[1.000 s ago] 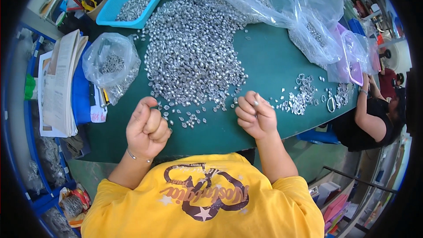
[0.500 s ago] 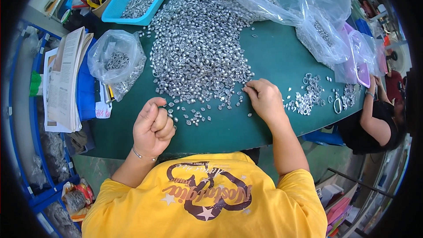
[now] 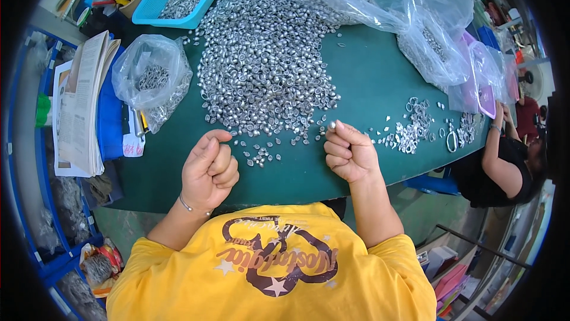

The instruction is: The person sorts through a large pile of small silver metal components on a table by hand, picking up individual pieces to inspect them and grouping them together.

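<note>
A large heap of small silver-grey metal pieces [image 3: 261, 65], rounded and hollow, covers the middle of the green table [image 3: 368, 77]. My right hand [image 3: 353, 153] is raised at the heap's near right edge, pinching one small silver metal piece [image 3: 331, 125] between thumb and forefinger. On the near left side, my left hand [image 3: 211, 165] is closed, its forefinger bent over the thumb and the other fingers curled in; what it holds, if anything, is hidden. A few loose pieces [image 3: 259, 157] lie between my hands.
A turquoise basket [image 3: 196, 19] and an open plastic bag [image 3: 133, 92] hold metal parts at left, beside stacked papers [image 3: 83, 107]. Large clear bags [image 3: 427, 54] stand at the far right. Flat shiny parts [image 3: 407, 134] lie at right, near another person's arm [image 3: 499, 149].
My right hand has drawn back from the heap's edge and turned up, with a metal piece now showing at its fingertips. My left hand has barely moved.
</note>
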The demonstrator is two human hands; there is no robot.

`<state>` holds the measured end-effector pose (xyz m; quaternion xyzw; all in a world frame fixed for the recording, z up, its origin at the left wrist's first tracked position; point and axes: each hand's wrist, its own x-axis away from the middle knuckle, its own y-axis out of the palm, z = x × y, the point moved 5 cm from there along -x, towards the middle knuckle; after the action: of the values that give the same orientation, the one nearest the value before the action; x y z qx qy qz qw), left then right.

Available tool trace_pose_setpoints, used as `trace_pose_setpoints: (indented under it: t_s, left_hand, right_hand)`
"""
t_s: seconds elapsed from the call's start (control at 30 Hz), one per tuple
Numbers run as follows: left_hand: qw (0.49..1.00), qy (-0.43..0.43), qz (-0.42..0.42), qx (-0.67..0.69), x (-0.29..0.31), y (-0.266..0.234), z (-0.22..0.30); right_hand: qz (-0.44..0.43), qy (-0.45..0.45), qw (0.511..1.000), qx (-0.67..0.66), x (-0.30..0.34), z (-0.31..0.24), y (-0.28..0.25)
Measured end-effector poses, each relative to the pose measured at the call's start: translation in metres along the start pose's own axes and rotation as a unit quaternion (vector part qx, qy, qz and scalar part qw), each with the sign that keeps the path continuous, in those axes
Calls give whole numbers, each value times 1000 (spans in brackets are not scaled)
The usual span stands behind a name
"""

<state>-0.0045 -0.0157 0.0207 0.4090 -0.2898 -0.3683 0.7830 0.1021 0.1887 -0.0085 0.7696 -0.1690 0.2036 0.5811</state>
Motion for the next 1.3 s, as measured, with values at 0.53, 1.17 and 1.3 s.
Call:
trace_pose_setpoints:
  t_s: [0.53, 1.17, 1.3]
  left_hand:
    - [975, 106, 134, -141, 26, -37, 50]
    - [588, 134, 155, -783, 18, -29, 30]
    - [599, 120, 162, -775, 19, -25, 31]
  right_hand:
    - [-53, -15, 969, 240, -15, 32, 28]
    - [-69, -393, 368, 840, -45, 57, 81]
    - [-66, -370, 372, 849, -45, 57, 77]
